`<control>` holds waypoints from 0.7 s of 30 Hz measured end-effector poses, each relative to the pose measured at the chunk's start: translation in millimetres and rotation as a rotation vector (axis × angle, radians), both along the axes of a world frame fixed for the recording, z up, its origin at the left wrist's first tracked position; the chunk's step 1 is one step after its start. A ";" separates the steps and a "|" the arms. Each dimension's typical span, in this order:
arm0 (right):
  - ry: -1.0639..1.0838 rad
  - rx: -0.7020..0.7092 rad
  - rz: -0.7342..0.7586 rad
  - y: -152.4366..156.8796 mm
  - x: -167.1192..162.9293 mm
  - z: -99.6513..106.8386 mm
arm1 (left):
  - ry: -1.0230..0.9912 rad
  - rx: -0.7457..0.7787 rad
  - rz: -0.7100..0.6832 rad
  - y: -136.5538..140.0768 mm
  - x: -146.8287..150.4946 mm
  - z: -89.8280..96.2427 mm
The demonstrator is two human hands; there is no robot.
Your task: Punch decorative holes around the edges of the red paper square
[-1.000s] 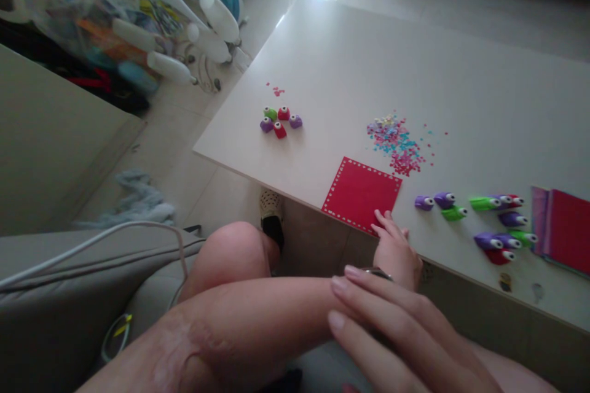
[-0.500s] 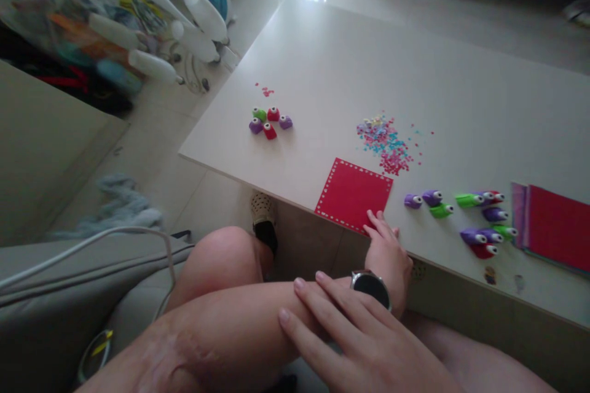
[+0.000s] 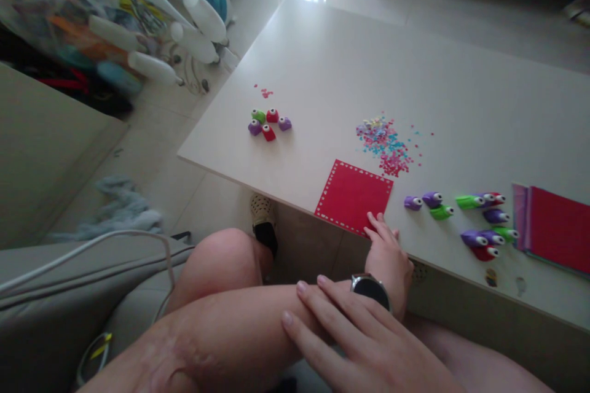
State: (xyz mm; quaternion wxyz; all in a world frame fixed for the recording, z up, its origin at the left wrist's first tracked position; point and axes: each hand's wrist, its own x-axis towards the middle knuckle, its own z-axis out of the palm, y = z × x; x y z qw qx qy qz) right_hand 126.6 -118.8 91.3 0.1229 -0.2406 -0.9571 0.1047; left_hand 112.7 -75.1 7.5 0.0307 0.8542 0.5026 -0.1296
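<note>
A square of red paper (image 3: 354, 196) with small punched holes along its edges lies at the table's near edge. The fingertips of my left hand (image 3: 387, 252) rest on its lower right corner, fingers stretched out and holding nothing. A round dark-faced watch (image 3: 370, 290) is on that wrist. My right hand (image 3: 364, 338) lies across my left forearm with its fingers spread, also without anything in it. Beyond the paper is a scatter of coloured paper confetti (image 3: 387, 144). Just right of the paper stand purple and green craft punches (image 3: 432, 199).
More craft punches (image 3: 486, 236) cluster farther right, beside a stack of coloured paper sheets (image 3: 560, 230). At the left of the white table (image 3: 415, 73) sit several punches (image 3: 268, 132) and a few red confetti bits (image 3: 266, 93). A white cable (image 3: 115, 233) crosses the grey seat.
Both hands stay in practically the same place. The view has shifted very slightly; the paper, punches and confetti have not moved on the table.
</note>
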 end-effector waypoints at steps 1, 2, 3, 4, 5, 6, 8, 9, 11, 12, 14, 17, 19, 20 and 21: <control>-0.002 0.003 0.002 -0.3 0.0 -0.7 | -0.009 0.007 0.004 -0.7 0.2 -1.1; -0.005 0.005 0.005 -0.6 0.0 -1.2 | -0.018 0.013 0.010 -1.1 0.3 -1.9; -0.009 0.006 0.009 -0.9 0.0 -1.7 | -0.025 0.017 0.015 -1.1 0.1 -2.4; -0.011 0.007 0.012 -1.1 -0.1 -2.0 | -0.030 0.020 0.020 -0.7 -0.1 -2.6; -0.011 0.008 0.012 -1.3 -0.1 -2.3 | -0.032 0.021 0.022 -0.1 -0.4 -2.6; -0.013 0.008 0.012 -1.5 -0.1 -2.4 | -0.032 0.020 0.023 0.6 -0.6 -2.3; -0.016 0.009 0.013 -1.6 -0.3 -2.5 | -0.025 0.012 0.015 2.1 -1.2 -1.4; -0.015 0.009 0.013 -1.5 -0.5 -2.3 | -0.021 0.008 0.009 2.6 -1.4 -0.9; -0.008 0.006 0.011 -1.0 -0.9 -1.7 | -0.009 -0.002 -0.002 3.0 -1.5 0.0; -0.004 0.003 0.007 -0.7 -1.0 -1.2 | -0.003 -0.004 -0.005 2.7 -1.5 0.3; 0.000 0.000 0.000 0.1 -0.9 -0.4 | 0.007 -0.003 -0.006 1.3 -0.9 0.1; -0.002 0.001 0.006 1.0 -0.3 0.0 | 0.009 0.019 0.005 -1.9 0.9 -2.1; -0.010 0.002 0.014 1.3 0.0 -0.3 | 0.008 0.042 0.020 -3.7 2.2 -4.3; -0.011 0.002 0.015 1.4 0.0 -0.5 | 0.007 0.051 0.026 -4.3 2.6 -5.4; -0.011 0.005 0.017 1.4 0.0 -0.6 | 0.002 0.059 0.033 -4.8 2.9 -6.5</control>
